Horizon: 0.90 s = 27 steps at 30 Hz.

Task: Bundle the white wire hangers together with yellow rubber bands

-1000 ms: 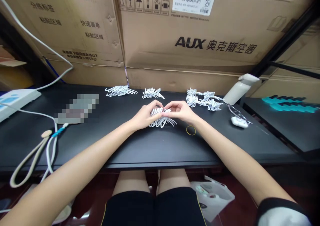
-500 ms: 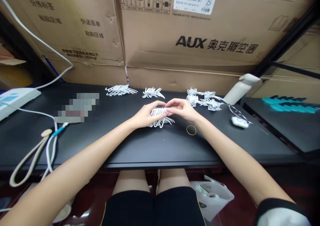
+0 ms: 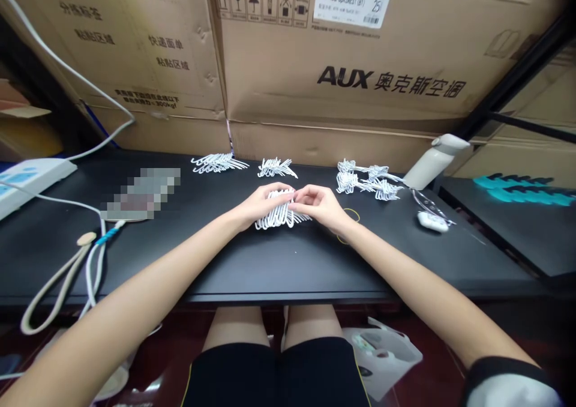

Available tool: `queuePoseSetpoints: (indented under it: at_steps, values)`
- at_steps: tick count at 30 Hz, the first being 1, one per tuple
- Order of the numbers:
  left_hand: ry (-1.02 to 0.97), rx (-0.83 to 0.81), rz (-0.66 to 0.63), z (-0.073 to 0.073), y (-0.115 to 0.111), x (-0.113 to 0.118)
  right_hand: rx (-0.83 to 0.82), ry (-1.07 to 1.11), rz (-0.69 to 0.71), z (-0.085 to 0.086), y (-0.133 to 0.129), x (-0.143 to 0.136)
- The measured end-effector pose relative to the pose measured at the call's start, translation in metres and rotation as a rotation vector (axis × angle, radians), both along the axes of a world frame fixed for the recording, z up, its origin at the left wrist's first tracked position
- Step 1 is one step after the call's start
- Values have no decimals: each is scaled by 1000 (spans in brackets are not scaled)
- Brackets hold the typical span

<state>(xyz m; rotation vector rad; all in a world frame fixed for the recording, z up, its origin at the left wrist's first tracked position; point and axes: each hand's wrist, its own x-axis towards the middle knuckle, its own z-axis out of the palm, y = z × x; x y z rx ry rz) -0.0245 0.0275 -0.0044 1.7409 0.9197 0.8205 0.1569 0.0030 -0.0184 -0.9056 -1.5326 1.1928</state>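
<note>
Fingers of the left hand (image 3: pixel 257 208) close around a bunch of white wire hooks (image 3: pixel 275 215) at the centre of the black desk (image 3: pixel 270 269), thumb laid across the top. From that bunch, a loose pile of similar hooks (image 3: pixel 219 162) lies toward 10 to 11 o'clock, near the cardboard box (image 3: pixel 279 98), and a smaller loose pile (image 3: pixel 278 167) lies at 12 o'clock. The held row has its long axis running roughly from 9 to 3 o'clock; its rounded bends face 6 o'clock, and thin ends poke out toward 3 o'clock, beneath the right fingertips. The right hand (image 3: pixel 323 208) meets that right end with thumb and fingers curled in a narrow pinch; whether a hook is caught between them, I cannot tell. Just beyond, at 3 o'clock, a yellow rubber band (image 3: pixel 353 209) lies flat, partly hidden by the right wrist, so the right hand is nearer to it. Bundled white hooks (image 3: pixel 346 182) sit toward 2 o'clock, with a pale bottle (image 3: pixel 426 165) farther right.
</note>
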Motion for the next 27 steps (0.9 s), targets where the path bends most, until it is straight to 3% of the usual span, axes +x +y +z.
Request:
queuePoseSetpoints:
  at_steps: [7,12,18,23,27]
  values:
    - [-35,46,29,0,-3,4,244,-151,-165,-7,-10,-13]
    - [-60,65,47,1,-5,7,314,-224,-148,-5,-19,-20]
    - [-29,95,72,2,-5,6,150,-27,-120,-8,-10,-18]
    - [-57,128,99,1,-4,6,-21,100,-175,-5,-5,-18]
    - [-68,183,109,0,-3,9,52,94,-206,-8,-9,-23]
